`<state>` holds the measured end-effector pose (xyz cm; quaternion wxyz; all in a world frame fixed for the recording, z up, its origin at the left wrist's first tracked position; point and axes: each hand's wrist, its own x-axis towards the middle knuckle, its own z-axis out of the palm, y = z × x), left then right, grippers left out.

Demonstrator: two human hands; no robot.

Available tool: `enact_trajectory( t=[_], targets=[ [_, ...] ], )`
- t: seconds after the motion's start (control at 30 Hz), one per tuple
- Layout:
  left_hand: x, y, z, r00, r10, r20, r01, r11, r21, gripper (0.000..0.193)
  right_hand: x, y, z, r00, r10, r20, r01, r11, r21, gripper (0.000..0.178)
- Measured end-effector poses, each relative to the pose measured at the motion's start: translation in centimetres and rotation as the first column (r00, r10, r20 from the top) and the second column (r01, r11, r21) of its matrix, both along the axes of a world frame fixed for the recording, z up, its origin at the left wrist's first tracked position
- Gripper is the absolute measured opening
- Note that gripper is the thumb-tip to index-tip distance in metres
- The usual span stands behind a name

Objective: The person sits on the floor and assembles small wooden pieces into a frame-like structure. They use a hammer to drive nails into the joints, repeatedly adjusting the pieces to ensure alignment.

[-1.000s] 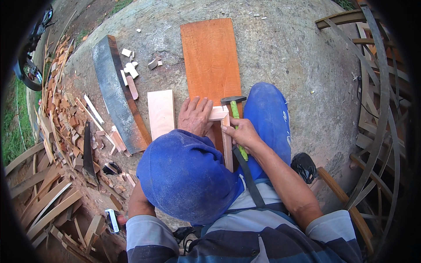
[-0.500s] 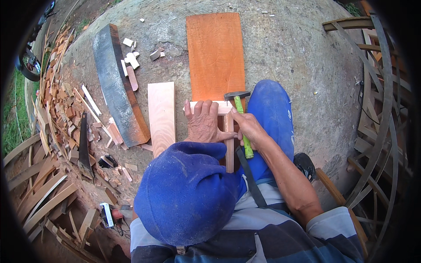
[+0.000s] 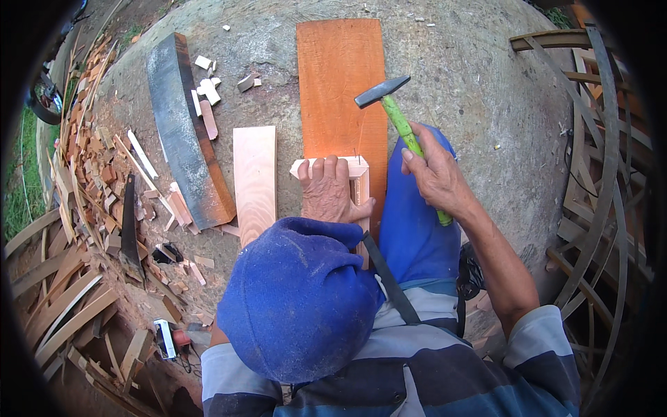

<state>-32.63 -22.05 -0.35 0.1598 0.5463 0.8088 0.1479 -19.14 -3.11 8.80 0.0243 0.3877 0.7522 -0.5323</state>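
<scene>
The wooden frame [image 3: 362, 182] lies under the left hand [image 3: 326, 193], a pale, squared corner of smooth rails with a moulded edge. Far left of that hand spreads a heap of rough, blocky offcuts [image 3: 90, 177], a dark, tapering blade [image 3: 130, 226] along its near side. Closer in comes a thick curved timber [image 3: 179, 128], its grey-black face dusted whitish, then small pale scraps [image 3: 210, 92] and, just left of the hand, a flat pale board [image 3: 255, 170] with wavy grain. Beyond the same hand stretches a broad orange-brown board [image 3: 340, 80]. Well right of the right hand [image 3: 440, 177], past rough concrete [image 3: 500, 104], long bent strips [image 3: 613, 153] curve together.

The left hand presses the frame back-up, four bent fingers side by side over the upper rail, thumb stretched right across the side rail. The right hand, raised over the blue-clad leg [image 3: 420, 226], wraps the green handle of a hammer [image 3: 399, 121]; its dark metal head is up and left of that hand, apart from the frame.
</scene>
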Motion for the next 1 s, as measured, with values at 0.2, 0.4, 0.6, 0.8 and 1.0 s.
enact_trajectory(
  t=[0.2,0.4,0.6,0.8,1.0],
  targets=[
    [0.0,0.1,0.0,1.0,-0.001,0.016,0.002,1.0,-0.029,0.096,1.7,4.0,1.8,0.702,0.589,0.401,-0.679,0.723,0.126,0.051],
    [0.1,0.1,0.1,1.0,0.01,0.02,-0.01,1.0,-0.009,0.096,4.2,-2.7,3.4,0.925,0.069,0.373,0.13,0.866,-0.483,0.072],
    [0.1,0.2,0.0,1.0,0.009,0.009,-0.008,1.0,-0.011,0.097,2.8,-6.6,2.2,0.815,-0.441,0.377,0.573,0.507,-0.644,0.082],
    [0.1,0.1,-0.2,1.0,0.003,0.001,-0.003,1.0,0.002,0.096,2.4,-7.3,2.8,0.843,-0.364,0.396,0.533,0.465,-0.706,0.074],
    [-0.1,0.3,0.3,1.0,-0.003,0.016,0.004,0.998,-0.057,0.096,2.7,-3.5,3.2,0.886,-0.263,0.383,0.454,0.666,-0.592,0.064]
  ],
)
